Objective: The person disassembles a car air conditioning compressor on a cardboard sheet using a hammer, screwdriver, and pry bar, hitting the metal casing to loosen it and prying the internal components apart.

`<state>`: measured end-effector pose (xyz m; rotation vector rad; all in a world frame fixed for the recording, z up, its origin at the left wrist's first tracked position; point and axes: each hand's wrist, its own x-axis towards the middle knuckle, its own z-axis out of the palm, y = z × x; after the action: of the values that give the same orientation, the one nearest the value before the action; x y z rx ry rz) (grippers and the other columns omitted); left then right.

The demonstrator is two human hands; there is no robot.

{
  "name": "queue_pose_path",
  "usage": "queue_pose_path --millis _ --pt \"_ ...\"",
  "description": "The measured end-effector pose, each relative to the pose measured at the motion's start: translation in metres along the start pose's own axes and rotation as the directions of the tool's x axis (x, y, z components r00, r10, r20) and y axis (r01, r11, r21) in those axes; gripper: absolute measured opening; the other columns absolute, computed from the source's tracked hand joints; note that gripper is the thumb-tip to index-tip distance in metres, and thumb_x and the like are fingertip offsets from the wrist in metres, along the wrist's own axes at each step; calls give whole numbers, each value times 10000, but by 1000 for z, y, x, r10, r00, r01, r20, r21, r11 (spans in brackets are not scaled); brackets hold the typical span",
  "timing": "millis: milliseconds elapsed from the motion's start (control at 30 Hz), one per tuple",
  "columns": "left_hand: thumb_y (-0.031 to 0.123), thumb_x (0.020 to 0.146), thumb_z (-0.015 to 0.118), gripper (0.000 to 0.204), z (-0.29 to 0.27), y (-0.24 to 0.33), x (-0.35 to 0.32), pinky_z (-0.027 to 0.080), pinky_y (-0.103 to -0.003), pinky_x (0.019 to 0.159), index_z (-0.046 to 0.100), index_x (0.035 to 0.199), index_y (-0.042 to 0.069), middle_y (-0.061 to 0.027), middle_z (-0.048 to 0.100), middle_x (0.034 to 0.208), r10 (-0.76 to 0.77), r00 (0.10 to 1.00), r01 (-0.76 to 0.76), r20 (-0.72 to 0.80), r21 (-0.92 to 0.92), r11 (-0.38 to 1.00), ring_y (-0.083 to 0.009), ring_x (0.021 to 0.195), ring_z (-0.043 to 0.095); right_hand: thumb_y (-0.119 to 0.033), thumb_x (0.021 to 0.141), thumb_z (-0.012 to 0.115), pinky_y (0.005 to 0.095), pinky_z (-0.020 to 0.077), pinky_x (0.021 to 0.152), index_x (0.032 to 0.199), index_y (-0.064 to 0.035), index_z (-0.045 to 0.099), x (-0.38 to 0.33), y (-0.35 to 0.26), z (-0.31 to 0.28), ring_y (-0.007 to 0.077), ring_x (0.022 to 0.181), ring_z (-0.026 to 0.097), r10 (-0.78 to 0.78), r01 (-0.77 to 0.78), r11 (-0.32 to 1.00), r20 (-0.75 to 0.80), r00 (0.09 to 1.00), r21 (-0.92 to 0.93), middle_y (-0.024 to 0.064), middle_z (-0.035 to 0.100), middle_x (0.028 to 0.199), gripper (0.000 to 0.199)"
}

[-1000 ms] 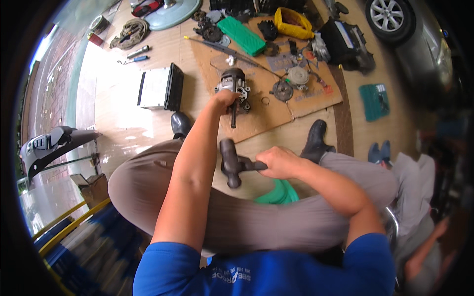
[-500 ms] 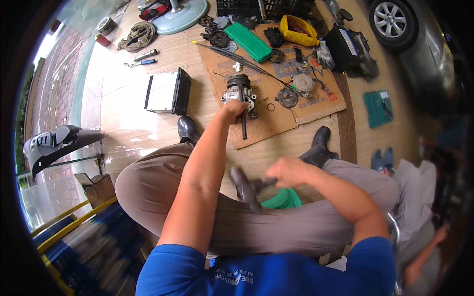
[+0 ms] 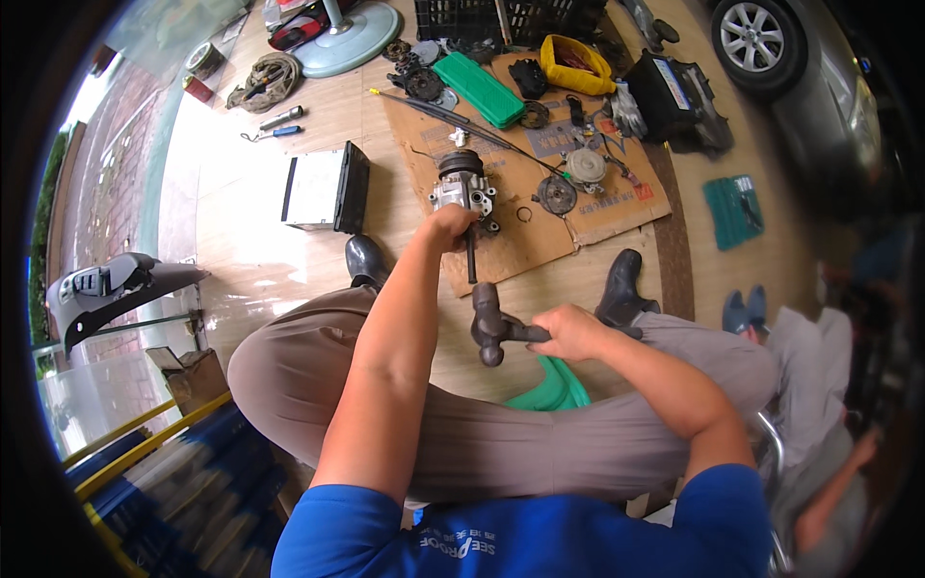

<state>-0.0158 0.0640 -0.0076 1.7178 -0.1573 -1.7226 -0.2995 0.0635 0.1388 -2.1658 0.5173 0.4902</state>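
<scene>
A silver car (image 3: 829, 125) fills the upper right, 1 of its wheels (image 3: 758, 39) in view. Next in size comes the flattened cardboard sheet (image 3: 525, 252), spread on the floor in front of the person's 2 black boots. A black crate (image 3: 559, 17) sits past its far edge, with a pale round base (image 3: 355, 43) to the left. A white-topped box (image 3: 318, 188) stands on the floor left of the sheet, and a black battery (image 3: 667, 94) is at the sheet's far right corner. A long green case (image 3: 479, 90) and a yellow pouch (image 3: 578, 64) lie near the sheet's far side.

The metal pulley unit (image 3: 461, 173) rests on the left part of the cardboard, its black pulley facing away from the person. The hammer (image 3: 489, 326) is in front of it, above the floor between the knees. The right hand (image 3: 572, 332) is wrapped firmly around its handle. The left hand (image 3: 453, 223) closes around a dark rod (image 3: 472, 262) at the unit's near side; its fingers hide where the rod meets the metal. The rod's free end points toward the person, just beside the hammer head; whether these 2 touch, I cannot tell. Smallest is a thin ring (image 3: 524, 215), flat on the cardboard right of the unit.
</scene>
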Motion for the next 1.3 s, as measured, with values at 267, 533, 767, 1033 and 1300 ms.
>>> queue_pose_path --millis 267,533,767,1033,1300 --pt "332 991 483 285 -36 -12 -17 458 -326 491 580 938 69 -58 559 653 88 975 -89 206 -4 996 -199 544 565 -268 800 740 341 445 438 734 -4 549 48 65 13 177 465 544 588 -297 643 -207 782 706 74 551 577 332" --pt "333 902 639 297 -52 12 -2 371 -309 414 450 838 113 3 434 635 190 909 -327 -372 -353 877 -133 480 430 -228 873 651 355 467 421 853 36 594 118 200 13 214 482 576 944 -332 253 -157 289 909 110 584 640 271" --pt "430 759 772 471 -54 -3 35 355 -298 402 539 803 24 -47 528 676 126 751 -147 -648 22 989 -133 506 484 -313 854 675 403 542 633 882 43 656 166 265 28 346 714 675 965 -446 261 -223 137 856 208 671 837 357" --pt "561 649 797 729 -64 -7 56 505 -387 688 656 870 -120 -198 669 755 187 700 -51 -689 214 976 -271 708 651 -347 825 681 447 388 1005 1247 62 465 196 201 9 403 1209 442 805 -649 512 -578 135 562 266 447 1301 626" --pt "459 695 815 575 -26 -11 65 485 -370 650 621 837 -63 -140 643 714 352 593 -240 -724 259 936 -215 660 592 -505 908 538 441 460 685 725 1 588 294 163 -23 380 739 623 638 -208 663 -397 660 719 234 609 717 540"
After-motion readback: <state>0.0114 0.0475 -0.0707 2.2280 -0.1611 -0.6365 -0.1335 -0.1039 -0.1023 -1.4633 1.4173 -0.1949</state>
